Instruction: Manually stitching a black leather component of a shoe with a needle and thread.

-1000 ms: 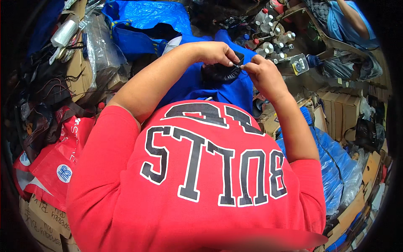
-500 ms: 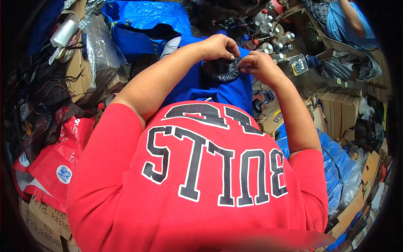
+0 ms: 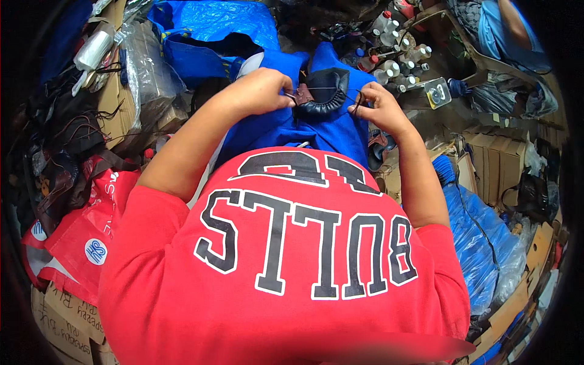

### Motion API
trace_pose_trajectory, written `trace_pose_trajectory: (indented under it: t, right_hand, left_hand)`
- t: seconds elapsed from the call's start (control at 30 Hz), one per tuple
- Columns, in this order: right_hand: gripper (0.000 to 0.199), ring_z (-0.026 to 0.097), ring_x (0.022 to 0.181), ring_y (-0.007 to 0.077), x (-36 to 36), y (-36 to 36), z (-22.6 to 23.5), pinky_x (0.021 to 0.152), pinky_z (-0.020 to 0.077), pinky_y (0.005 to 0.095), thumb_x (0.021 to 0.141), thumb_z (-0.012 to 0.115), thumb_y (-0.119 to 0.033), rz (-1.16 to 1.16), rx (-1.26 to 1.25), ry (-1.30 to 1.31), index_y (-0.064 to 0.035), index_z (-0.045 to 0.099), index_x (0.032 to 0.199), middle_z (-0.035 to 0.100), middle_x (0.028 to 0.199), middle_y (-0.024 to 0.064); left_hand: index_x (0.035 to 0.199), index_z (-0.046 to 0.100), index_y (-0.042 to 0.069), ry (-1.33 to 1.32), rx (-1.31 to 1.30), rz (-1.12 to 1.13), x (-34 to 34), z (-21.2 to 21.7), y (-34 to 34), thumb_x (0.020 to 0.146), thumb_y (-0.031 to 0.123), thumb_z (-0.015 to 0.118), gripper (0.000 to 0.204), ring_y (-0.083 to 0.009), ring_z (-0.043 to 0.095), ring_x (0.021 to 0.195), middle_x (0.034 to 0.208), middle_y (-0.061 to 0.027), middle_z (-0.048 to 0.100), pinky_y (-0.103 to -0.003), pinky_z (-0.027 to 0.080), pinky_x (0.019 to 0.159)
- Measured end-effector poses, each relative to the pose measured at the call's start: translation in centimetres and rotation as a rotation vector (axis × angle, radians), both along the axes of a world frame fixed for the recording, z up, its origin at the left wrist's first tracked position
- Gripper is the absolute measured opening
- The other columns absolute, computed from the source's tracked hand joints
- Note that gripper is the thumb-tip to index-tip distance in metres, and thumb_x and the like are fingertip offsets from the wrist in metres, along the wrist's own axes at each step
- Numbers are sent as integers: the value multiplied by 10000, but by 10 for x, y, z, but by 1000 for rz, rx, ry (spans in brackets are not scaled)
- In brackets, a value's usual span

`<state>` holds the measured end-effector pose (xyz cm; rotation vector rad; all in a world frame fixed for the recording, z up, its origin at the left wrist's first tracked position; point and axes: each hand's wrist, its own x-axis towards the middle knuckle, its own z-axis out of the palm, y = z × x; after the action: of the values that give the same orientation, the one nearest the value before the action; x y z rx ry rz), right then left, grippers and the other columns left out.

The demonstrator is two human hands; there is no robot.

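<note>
A black leather shoe upper (image 3: 322, 111) with a puckered, gathered edge rests in my lap on the blue trousers (image 3: 261, 131). A reddish-brown piece (image 3: 303, 93) shows inside its opening. My left hand (image 3: 267, 92) is closed in a pinch beside the upper's left side, on a thin thread end. On the other side, my right hand (image 3: 380, 111) pinches a dark thread (image 3: 358, 97) that loops near its fingertips. A fine strand runs across the opening between the hands. Neither hand appears to touch the leather itself.
Ahead on the right stand several clear bottles (image 3: 395, 61) and a clear container (image 3: 437, 92). A blue tarpaulin bag (image 3: 225, 27) lies ahead left, near plastic-wrapped cardboard (image 3: 149, 79). Cardboard boxes (image 3: 496, 161) and a blue plastic-wrapped bundle (image 3: 477, 237) are at right; a red bag (image 3: 85, 237) at left.
My hands have moved apart from above the shoe upper, the left one outward and down to the left, the right one slightly right and down. The upper's opening now shows more.
</note>
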<state>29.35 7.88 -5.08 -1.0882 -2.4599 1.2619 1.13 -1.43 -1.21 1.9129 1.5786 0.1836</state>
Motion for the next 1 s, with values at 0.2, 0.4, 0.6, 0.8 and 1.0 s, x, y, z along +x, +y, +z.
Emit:
trace_pose_trajectory:
  t: [0.2, 0.4, 0.6, 0.8, 1.0]
  right_hand:
    - [396, 558, 763, 189, -11, 25, -20, 749, 426, 311, 927, 486, -347, -746, -523, 759, -9, 619, 770, 622, 815, 96]
    - [426, 564, 701, 213, -45, 6, 13, 770, 455, 409, 942, 405, -402, -910, -1234, 1200, -92, 546, 685, 579, 701, 66]
    - [476, 266, 453, 119, -19, 1, 1, 624, 384, 329, 966, 351, -371, -480, -1232, 1133, -126, 333, 559, 256, 485, -19]
    - [264, 568, 843, 200, 33, 11, -9, 858, 442, 381, 889, 560, -304, -478, -1197, 860, -42, 594, 876, 612, 860, 96]
    - [472, 519, 1089, 219, 66, 35, -8, 922, 413, 333, 769, 662, -115, -389, -258, 162, -41, 526, 1215, 554, 1184, 134]
  left_hand:
    - [868, 652, 7, -518, -1, 300, 18, -2, 28, 851, 284, 597, 283, -159, 590, 761, 783, -114, 638, -304, 460, 728]
    - [748, 603, 24, -1616, -208, 427, 61, -5, 37, 918, 359, 490, 393, -153, 566, 744, 626, -42, 509, -326, 426, 845]
    - [559, 349, 162, -1760, -366, 539, 26, -37, 39, 933, 334, 459, 426, -140, 422, 473, 516, 10, 333, -369, 446, 753]
    - [745, 574, 38, -1123, -246, 594, -10, -16, 33, 933, 356, 453, 388, -175, 623, 676, 897, -138, 649, -319, 508, 689]
    - [910, 670, 49, -361, 413, 304, -36, -37, 7, 868, 252, 568, 231, -159, 586, 742, 848, -75, 622, -295, 473, 698]
